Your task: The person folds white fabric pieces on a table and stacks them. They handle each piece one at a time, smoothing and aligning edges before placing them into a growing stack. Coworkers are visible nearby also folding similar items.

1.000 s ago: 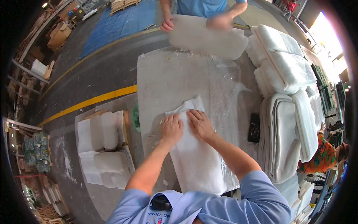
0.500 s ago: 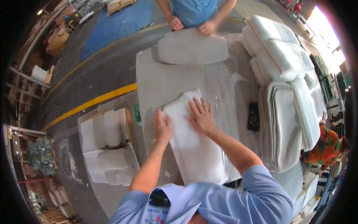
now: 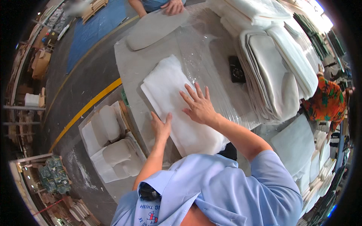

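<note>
A long strip of white batting (image 3: 164,80), thick and folded over, lies on the table in front of me, its near end against my shirt. My right hand (image 3: 200,106) is spread over the strip's right side, palm down, fingers apart. Along the left edge, my left hand (image 3: 161,127) rests with thumb and fingers apart, gripping nothing. Across the table, another person's hand (image 3: 174,6) lies on a flat, rounded grey-white pad (image 3: 156,28).
Tall piles of folded white padding (image 3: 271,75) stand at the right, beside a black box-like object (image 3: 236,69). Lower stacks of pads (image 3: 117,152) sit at the left. Clear plastic film (image 3: 211,56) covers part of the table. Someone in a patterned orange shirt (image 3: 326,100) is far right.
The view has turned, shifting the table's contents. Both my hands are now farther from the batting's far end and nearer my body. The other person's pad appears tilted at the upper left.
</note>
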A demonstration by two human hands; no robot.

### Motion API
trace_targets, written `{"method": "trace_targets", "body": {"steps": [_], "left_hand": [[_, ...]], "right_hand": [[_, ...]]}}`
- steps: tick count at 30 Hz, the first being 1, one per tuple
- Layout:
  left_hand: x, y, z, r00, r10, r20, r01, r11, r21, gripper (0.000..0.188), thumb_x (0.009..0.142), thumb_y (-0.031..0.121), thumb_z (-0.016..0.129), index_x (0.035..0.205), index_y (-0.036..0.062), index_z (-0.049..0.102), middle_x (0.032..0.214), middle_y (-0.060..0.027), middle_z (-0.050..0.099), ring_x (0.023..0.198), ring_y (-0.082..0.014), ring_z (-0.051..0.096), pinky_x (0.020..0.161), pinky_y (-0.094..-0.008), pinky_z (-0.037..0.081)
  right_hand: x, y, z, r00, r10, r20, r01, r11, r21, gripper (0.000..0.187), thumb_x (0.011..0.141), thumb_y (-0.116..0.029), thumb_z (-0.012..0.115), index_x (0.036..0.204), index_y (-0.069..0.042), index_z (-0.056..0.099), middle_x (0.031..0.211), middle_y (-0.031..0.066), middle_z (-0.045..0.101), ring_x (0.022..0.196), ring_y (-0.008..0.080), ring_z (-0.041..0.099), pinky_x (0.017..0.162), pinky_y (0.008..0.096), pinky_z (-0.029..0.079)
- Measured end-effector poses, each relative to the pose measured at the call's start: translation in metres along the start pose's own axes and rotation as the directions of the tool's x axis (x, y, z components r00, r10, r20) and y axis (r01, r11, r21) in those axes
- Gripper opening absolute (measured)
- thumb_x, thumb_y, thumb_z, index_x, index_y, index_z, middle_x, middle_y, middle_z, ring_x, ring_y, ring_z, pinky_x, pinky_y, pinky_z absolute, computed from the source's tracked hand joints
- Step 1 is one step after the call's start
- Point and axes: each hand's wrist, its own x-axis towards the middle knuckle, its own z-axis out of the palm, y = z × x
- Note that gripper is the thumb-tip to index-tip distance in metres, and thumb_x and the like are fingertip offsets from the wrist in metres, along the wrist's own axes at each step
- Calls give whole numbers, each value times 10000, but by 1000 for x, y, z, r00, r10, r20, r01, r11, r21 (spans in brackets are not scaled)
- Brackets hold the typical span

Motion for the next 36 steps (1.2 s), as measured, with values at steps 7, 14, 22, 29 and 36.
{"method": "trace_targets", "body": {"steps": [7, 14, 22, 29, 36], "left_hand": [[-33, -6, 25, 998, 56, 18, -56, 998, 39, 1171, 936, 530, 763, 1655, -107, 92, 1621, -393, 295, 1484, -519, 378, 1225, -520, 356], [-84, -30, 25, 991, 26, 128, 1, 979, -203, 1161, 916, 427, 815, 1664, -83, 88, 1679, -346, 282, 1529, -452, 369, 1251, -474, 340], [-145, -15, 32, 948, -14, 317, 204, 794, -573, 1104, 926, 193, 834, 1699, 61, 57, 1644, -237, 364, 1489, -339, 433, 1223, -454, 375], [-146, -7, 27, 896, -63, 440, 338, 741, -581, 1043, 960, 164, 801, 1694, 81, 66, 1640, -194, 382, 1460, -346, 459, 1142, -535, 459], [-109, -2, -1, 863, -266, 430, 492, 639, -591, 1191, 935, 250, 843, 1706, 74, -47, 1631, -222, 401, 1416, -383, 514, 1082, -565, 514]], "right_hand": [[-82, -16, 25, 999, -44, -14, 45, 982, 185, 812, 943, -511, 725, 1643, -232, 424, 1775, 101, 233, 1643, 409, 136, 1255, 728, 170], [-154, -7, -3, 999, -22, -24, 26, 988, 152, 902, 870, -460, 821, 1647, -264, 406, 1776, 64, 228, 1644, 396, 144, 1249, 741, 181], [-214, -6, 16, 990, 142, -28, -122, 922, 368, 957, 836, -397, 871, 1655, -260, 395, 1766, 109, 234, 1628, 440, 163, 1245, 738, 187], [-222, 6, -9, 870, 413, -270, -198, 794, 575, 713, 933, -343, 800, 1541, -101, 519, 1621, 216, 443, 1486, 463, 428, 1198, 550, 398], [-146, 32, -13, 846, 503, 174, -470, 554, 687, 852, 869, -464, 846, 1517, -9, 531, 1390, 279, 652, 1282, 444, 643, 1079, 468, 519]]}}
